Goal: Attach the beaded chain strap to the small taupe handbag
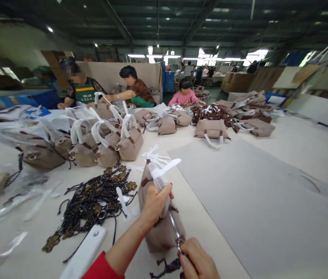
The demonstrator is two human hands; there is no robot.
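Left grip point(155, 201) closed on bag handle point(159, 176); right grip point(198, 261) pinches scissors point(177, 232).

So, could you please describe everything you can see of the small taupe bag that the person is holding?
The taupe bag looks like soft fabric with dark brown trim. It stands on the pale table, close to the camera. Its handles are wrapped in white paper or foam. The left hand grips the wrapped top; the right hand holds scissors against its side.
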